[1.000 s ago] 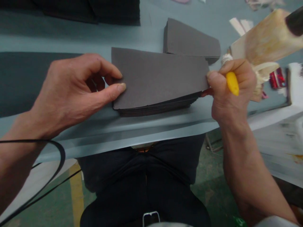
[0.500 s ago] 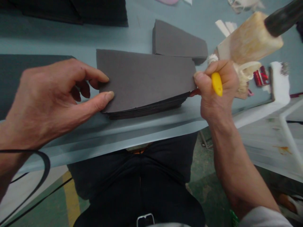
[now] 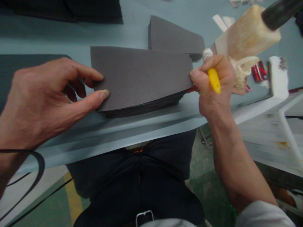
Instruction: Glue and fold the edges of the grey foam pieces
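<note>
A stack of dark grey sheets (image 3: 139, 74), wide at the left and narrower at the right, lies near the front edge of the bench. My left hand (image 3: 49, 97) grips its left end, thumb and fingertips on the top sheet, some fingers curled beneath. At the right end is my right hand (image 3: 216, 86), its thumb against the corner of the sheets. A tool with a yellow handle (image 3: 214, 81) is wrapped in that fist. Something thin and red shows below the thumb; the rest of the tool is hidden. Behind lies a second stack of grey pieces (image 3: 175, 35).
A yellowish block-shaped container (image 3: 248, 33) with a dark tube stands at the right, by white string and a red shiny item (image 3: 259, 72). Black pieces (image 3: 94, 11) lie at the back left. A dark sheet (image 3: 14, 72) is under my left forearm's far side.
The view has shifted slightly, so bench items appear a little further left and up. Both hands keep the same hold on the stack and the yellow-handled tool.
</note>
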Action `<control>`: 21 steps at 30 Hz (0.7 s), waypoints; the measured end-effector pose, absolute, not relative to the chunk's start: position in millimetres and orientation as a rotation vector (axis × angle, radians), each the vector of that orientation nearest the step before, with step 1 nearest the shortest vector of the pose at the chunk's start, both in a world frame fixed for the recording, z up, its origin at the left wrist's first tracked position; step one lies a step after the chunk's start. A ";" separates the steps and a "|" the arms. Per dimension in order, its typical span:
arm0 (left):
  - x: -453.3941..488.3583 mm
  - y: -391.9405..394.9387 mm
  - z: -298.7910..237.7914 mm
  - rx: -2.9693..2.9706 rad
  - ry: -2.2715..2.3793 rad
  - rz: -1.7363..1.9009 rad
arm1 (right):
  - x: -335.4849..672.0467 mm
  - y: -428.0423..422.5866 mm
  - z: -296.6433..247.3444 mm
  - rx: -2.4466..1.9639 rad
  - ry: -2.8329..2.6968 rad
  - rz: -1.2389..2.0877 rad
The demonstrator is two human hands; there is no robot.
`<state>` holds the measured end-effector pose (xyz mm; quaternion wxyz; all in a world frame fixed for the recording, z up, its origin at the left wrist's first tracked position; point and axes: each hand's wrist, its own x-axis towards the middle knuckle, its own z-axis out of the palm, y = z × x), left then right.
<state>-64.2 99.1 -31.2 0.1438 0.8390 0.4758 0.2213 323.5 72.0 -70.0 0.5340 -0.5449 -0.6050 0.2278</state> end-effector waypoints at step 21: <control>-62.4 96.9 -30.3 2.355 1.414 0.612 | 306.5 74.5 -66.8 -1.221 -1.365 0.513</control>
